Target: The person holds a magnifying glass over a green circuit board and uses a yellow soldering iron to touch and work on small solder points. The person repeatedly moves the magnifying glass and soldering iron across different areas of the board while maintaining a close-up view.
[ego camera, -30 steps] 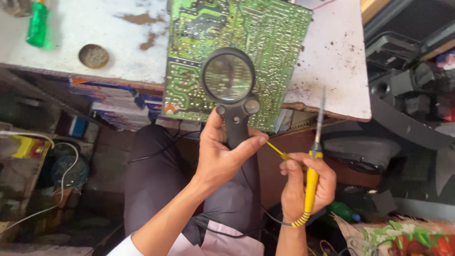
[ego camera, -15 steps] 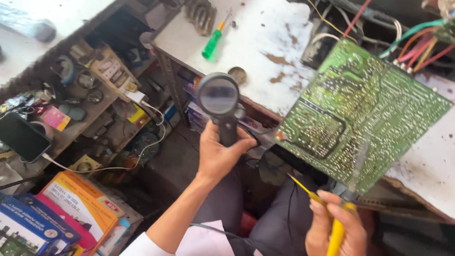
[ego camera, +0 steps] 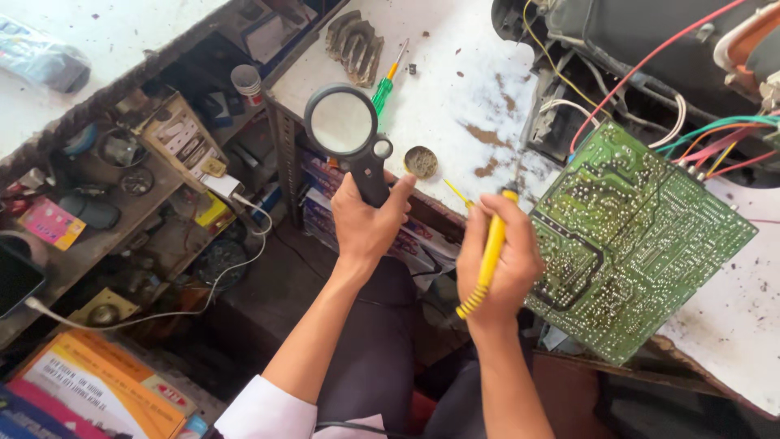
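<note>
My left hand (ego camera: 367,219) grips the black handle of a round magnifying glass (ego camera: 342,122), held up over the left edge of the white workbench (ego camera: 455,89). My right hand (ego camera: 500,260) is closed around a yellow-handled soldering iron (ego camera: 491,252), its tip pointing up toward a small round tin (ego camera: 420,161). A green circuit board (ego camera: 642,236), solder side up, lies tilted on the bench just right of my right hand. Coloured wires (ego camera: 715,134) run from its far corner.
A green-handled screwdriver (ego camera: 386,85) and a metal heat sink (ego camera: 355,45) lie on the bench. An open device chassis (ego camera: 650,41) sits at the back right. Cluttered shelves (ego camera: 122,179) with small parts stand at the left; books and boxes (ego camera: 97,382) lie below.
The view has swung left and the board now sits at the right. My right hand has risen with the soldering iron toward the tin. The magnifying glass is off the board.
</note>
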A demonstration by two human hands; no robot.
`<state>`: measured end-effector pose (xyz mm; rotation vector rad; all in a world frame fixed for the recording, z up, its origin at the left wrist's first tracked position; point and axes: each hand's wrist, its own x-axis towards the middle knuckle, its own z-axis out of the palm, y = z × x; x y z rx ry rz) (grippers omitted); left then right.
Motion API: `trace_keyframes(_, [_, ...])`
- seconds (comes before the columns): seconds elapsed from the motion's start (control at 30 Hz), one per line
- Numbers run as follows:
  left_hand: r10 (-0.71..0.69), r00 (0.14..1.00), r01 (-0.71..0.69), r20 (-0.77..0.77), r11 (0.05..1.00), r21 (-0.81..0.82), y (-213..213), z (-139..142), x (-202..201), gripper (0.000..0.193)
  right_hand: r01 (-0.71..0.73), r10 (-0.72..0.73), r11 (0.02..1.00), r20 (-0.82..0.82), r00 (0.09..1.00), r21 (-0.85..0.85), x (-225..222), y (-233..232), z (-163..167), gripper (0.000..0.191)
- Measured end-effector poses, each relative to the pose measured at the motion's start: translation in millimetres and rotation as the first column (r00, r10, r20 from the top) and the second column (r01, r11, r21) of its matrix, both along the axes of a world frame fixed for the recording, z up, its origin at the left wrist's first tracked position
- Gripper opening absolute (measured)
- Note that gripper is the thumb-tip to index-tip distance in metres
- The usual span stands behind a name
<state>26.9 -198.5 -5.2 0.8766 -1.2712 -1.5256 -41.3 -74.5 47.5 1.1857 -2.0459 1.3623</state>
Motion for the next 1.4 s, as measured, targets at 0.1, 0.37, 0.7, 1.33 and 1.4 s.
trace_keyframes(0.1, [0.072, 0.994, -0.054, 0.078, 0.977, -0.205, -11.9, -0.8, -6.1, 0.025, 0.034, -0.033, 0.999, -0.028, 0.999, 0.03, -6.1, -27.2, -2.0, 0.016])
trace_keyframes(0.37, [-0.028, 0.973, 0.09, 0.231, 0.962, -0.259, -27.6, 0.6, -19.9, 0.055, 0.002, -0.003, 0.994, 0.008, 1.0, 0.106, -27.5, -59.0, -15.5, 0.017])
trace_keyframes(0.7, [-0.015, 0.946, 0.09, 0.325, 0.972, -0.217, -30.5, 5.8, -23.1, 0.053, -0.029, 0.048, 0.983, -0.102, 0.994, 0.179, -31.4, -69.1, -16.9, 0.018])
trace_keyframes(1.33, [0.073, 0.973, -0.015, 0.22, 0.968, -0.251, -17.3, -1.1, -13.8, 0.053, -0.044, 0.16, 0.94, 0.324, 0.932, -0.338, 12.0, 33.1, -5.6, 0.016])
trace_keyframes(1.4, [0.095, 0.986, -0.046, 0.138, 0.946, -0.321, -1.2, -1.6, -7.2, 0.046, -0.019, 0.152, 0.93, 0.337, 0.929, -0.367, 18.3, 58.3, -8.5, 0.019])
